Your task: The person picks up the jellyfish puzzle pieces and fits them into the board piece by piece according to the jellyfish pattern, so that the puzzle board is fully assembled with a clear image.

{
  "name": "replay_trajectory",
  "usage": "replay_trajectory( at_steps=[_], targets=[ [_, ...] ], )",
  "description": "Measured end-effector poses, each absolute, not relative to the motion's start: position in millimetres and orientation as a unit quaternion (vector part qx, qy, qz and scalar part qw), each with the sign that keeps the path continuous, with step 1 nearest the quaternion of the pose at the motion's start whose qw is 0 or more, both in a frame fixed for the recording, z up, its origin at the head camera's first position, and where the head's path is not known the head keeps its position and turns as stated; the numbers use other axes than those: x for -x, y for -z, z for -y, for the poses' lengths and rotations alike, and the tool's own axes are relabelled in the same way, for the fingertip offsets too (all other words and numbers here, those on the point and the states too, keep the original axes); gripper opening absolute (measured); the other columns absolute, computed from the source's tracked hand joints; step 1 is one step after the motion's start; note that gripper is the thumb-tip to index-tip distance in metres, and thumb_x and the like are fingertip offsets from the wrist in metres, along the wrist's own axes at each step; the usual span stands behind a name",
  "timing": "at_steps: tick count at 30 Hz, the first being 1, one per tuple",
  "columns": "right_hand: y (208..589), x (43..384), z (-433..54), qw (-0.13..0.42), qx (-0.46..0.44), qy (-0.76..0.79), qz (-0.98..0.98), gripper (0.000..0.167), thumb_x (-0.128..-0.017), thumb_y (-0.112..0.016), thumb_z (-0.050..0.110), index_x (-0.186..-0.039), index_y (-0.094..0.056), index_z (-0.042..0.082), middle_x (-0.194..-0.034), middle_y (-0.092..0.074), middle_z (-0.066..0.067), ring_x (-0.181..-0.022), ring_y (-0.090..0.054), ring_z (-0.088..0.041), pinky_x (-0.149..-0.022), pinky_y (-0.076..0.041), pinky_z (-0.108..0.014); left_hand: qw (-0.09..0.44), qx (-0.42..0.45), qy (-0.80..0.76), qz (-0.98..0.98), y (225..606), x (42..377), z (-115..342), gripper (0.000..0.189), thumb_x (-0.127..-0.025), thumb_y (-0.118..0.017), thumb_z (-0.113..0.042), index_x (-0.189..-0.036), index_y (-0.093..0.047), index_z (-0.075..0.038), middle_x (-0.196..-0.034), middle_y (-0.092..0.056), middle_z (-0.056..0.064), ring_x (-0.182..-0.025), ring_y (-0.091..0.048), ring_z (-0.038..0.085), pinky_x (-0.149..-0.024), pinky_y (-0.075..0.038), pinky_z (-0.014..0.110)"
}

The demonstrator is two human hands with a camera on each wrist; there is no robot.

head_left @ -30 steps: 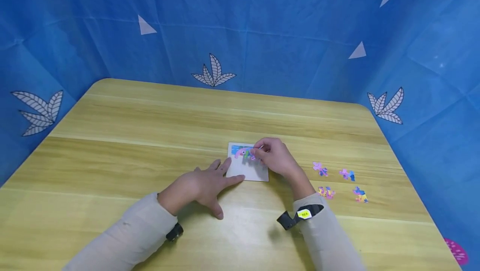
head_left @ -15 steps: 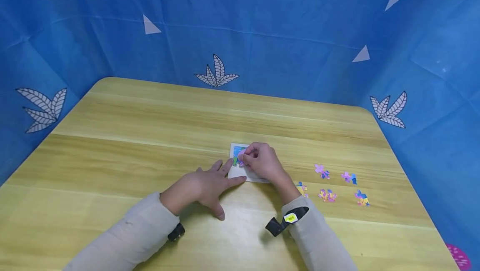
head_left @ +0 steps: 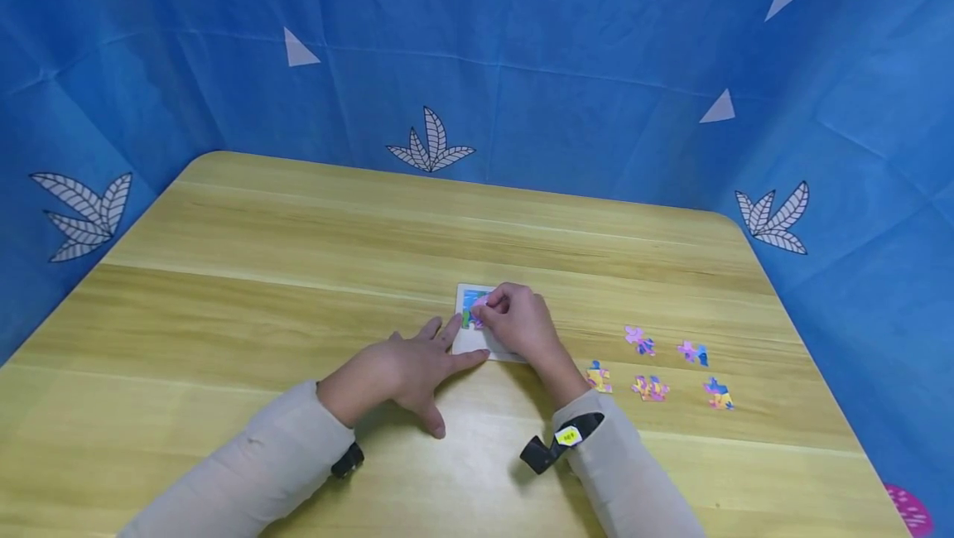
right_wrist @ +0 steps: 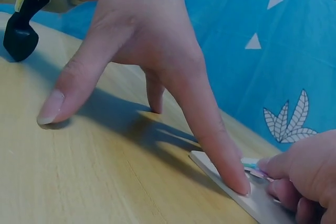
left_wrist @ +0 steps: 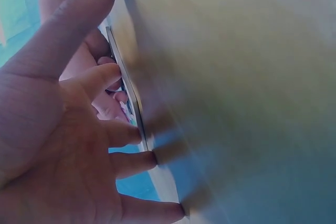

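A small white puzzle board [head_left: 468, 343] lies on the table, with joined picture pieces [head_left: 469, 300] in blue, green and pink along its upper left. My left hand [head_left: 410, 368] is spread beside it, the index fingertip pressing the near edge and other fingertips at its left side. Over the board, my right hand [head_left: 525, 324] pinches a puzzle piece [right_wrist: 256, 172] between thumb and fingers, low against the laid pieces. The fingers cover most of that piece and the board's right half. In the left wrist view, the left fingers [left_wrist: 134, 166] reach straight to the board's edge.
Several loose puzzle pieces lie to the right: pink and blue ones [head_left: 639, 341] [head_left: 693, 353] behind, yellow ones [head_left: 599, 377] [head_left: 651, 389] [head_left: 719, 394] in front. A blue patterned cloth [head_left: 477, 50] hangs behind the wooden table [head_left: 261, 273].
My right hand has moved left across the board and then stayed nearly still, uncovering a yellow piece beside its wrist. My left hand has kept its place. The head view has shifted slightly.
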State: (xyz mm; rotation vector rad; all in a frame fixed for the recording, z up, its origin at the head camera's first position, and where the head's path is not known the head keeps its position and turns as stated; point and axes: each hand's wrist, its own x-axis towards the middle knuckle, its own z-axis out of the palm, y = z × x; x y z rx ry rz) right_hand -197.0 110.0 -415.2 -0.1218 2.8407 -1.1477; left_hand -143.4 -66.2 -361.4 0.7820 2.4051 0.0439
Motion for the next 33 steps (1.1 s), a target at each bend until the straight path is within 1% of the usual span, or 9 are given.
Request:
replay_trajectory(
  at_steps=[5,11,15,19,23,27,30,33],
  targets=[
    [414.8,196.4,-112.2,0.038,0.018,0.363,-0.931,0.024,-0.082,-0.073,0.033,-0.080,-0.063,0.012,-0.069,-0.061,0.000,-0.063,-0.053,-0.015,-0.054,-0.040,-0.025,0.302,-0.301,-0.013,-0.905,359.2,143.1,65.5,0.101,-0.066,-0.080,-0.052,-0.148,-0.021,-0.043,-0.159,0.005,0.011,-0.144,-0.006,0.035,-0.096,-0.030,0.070],
    [414.6,195.4,-115.4,0.034,0.012,0.356,-0.934,0.027,-0.082,-0.073,0.036,-0.078,-0.059,0.012,-0.066,-0.057,-0.001,-0.060,-0.050,-0.015,-0.051,-0.038,-0.025,0.305,-0.312,-0.009,-0.900,356.5,144.6,66.2,0.099,-0.067,-0.081,-0.049,-0.147,-0.023,-0.043,-0.159,0.003,0.009,-0.145,-0.006,0.034,-0.094,-0.035,0.068],
    [415.8,195.1,-116.6,0.025,0.014,0.346,-0.938,0.029,-0.081,-0.073,0.037,-0.076,-0.058,0.013,-0.065,-0.056,-0.001,-0.059,-0.049,-0.015,-0.050,-0.037,-0.025,0.303,-0.321,-0.006,-0.897,355.9,145.6,65.3,0.102,-0.065,-0.082,-0.048,-0.148,-0.022,-0.043,-0.159,0.003,0.010,-0.144,-0.008,0.036,-0.093,-0.038,0.065],
    [415.7,195.8,-117.9,0.015,0.020,0.344,-0.938,0.028,-0.081,-0.073,0.035,-0.076,-0.058,0.012,-0.065,-0.056,-0.001,-0.059,-0.050,-0.015,-0.050,-0.038,-0.025,0.303,-0.325,-0.014,-0.896,355.3,146.0,64.2,0.104,-0.065,-0.083,-0.046,-0.148,-0.021,-0.043,-0.159,0.004,0.012,-0.143,-0.008,0.038,-0.094,-0.038,0.066],
    [411.0,197.8,-121.7,0.019,0.040,0.370,-0.928,0.024,-0.084,-0.071,0.032,-0.080,-0.061,0.010,-0.069,-0.059,-0.001,-0.060,-0.051,-0.014,-0.050,-0.041,-0.024,0.307,-0.316,-0.021,-0.897,354.8,145.5,66.2,0.102,-0.066,-0.083,-0.045,-0.148,-0.022,-0.041,-0.159,0.003,0.011,-0.144,-0.007,0.038,-0.095,-0.036,0.066],
    [398.8,199.1,-136.6,0.012,0.045,0.385,-0.922,0.020,-0.085,-0.070,0.027,-0.085,-0.063,0.008,-0.071,-0.061,-0.003,-0.059,-0.052,-0.013,-0.051,-0.042,-0.024,0.311,-0.306,-0.030,-0.899,354.9,143.5,68.5,0.102,-0.066,-0.083,-0.045,-0.148,-0.023,-0.040,-0.159,0.002,0.011,-0.144,-0.007,0.037,-0.096,-0.034,0.066],
    [387.3,198.3,-155.9,0.008,0.034,0.373,-0.927,0.021,-0.085,-0.069,0.028,-0.090,-0.063,0.008,-0.074,-0.062,-0.004,-0.061,-0.052,-0.015,-0.053,-0.041,-0.026,0.310,-0.304,-0.035,-0.900,355.0,142.5,68.7,0.102,-0.066,-0.083,-0.045,-0.148,-0.024,-0.040,-0.159,0.001,0.011,-0.144,-0.007,0.037,-0.097,-0.033,0.067],
    [376.3,195.5,-176.4,0.019,0.023,0.348,-0.937,0.025,-0.086,-0.068,0.029,-0.098,-0.062,0.008,-0.082,-0.062,-0.006,-0.065,-0.053,-0.018,-0.057,-0.042,-0.029,0.309,-0.306,-0.034,-0.900,355.0,142.9,67.6,0.102,-0.066,-0.083,-0.044,-0.148,-0.023,-0.041,-0.159,0.002,0.011,-0.144,-0.006,0.037,-0.098,-0.031,0.068]
  ],
)
